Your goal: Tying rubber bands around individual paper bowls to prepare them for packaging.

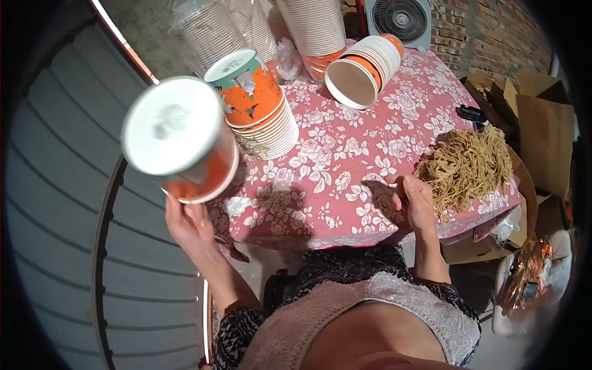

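My left hand grips the rim of an upside-down paper tub, orange with a white base turned up, blurred by motion. The tub is held in the air at the table's left edge. Just behind it stands an upside-down stack of paper tubs, topped by an orange and green one. My right hand hovers over the table's front right, its fingers loosely bent and the thumb apart from the index finger; nothing shows between them. Beside it lies a heap of tan yarn-like strands.
A pink floral cloth covers the table. Another tub stack lies on its side at the back, near tall bagged stacks and a fan. A crumpled white scrap lies near the front. Cardboard boxes stand to the right.
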{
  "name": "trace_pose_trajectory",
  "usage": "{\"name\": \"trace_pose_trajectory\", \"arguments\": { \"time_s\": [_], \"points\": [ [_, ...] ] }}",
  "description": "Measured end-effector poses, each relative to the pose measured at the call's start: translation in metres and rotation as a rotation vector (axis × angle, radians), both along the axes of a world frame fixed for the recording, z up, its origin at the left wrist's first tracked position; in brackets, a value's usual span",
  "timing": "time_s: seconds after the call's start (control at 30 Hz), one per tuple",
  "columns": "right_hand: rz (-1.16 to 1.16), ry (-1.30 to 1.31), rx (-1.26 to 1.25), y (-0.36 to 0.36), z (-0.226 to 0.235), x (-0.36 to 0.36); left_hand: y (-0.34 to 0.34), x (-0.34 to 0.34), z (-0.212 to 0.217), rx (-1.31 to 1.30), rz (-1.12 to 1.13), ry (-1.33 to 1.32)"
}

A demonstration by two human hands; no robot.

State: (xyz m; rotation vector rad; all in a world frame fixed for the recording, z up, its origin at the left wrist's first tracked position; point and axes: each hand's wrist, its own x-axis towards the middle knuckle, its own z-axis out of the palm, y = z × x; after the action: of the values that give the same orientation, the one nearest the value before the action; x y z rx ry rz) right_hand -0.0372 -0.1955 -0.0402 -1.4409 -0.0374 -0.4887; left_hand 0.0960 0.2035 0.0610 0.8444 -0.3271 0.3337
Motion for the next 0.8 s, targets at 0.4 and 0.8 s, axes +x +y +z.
{"name": "trace_pose_trajectory", "arguments": {
  "time_s": [0.4, 0.8],
  "points": [
    [0.096, 0.034, 0.166, -0.001, -0.036, 0.012, -0.052, 0.168, 0.088, -0.363, -0.336, 0.052],
    [0.082, 0.061, 0.077, 0.006, -0.032, 0.001, -0.077, 0.210, 0.061, 0.083, -0.167, 0.287]
  ]
}}
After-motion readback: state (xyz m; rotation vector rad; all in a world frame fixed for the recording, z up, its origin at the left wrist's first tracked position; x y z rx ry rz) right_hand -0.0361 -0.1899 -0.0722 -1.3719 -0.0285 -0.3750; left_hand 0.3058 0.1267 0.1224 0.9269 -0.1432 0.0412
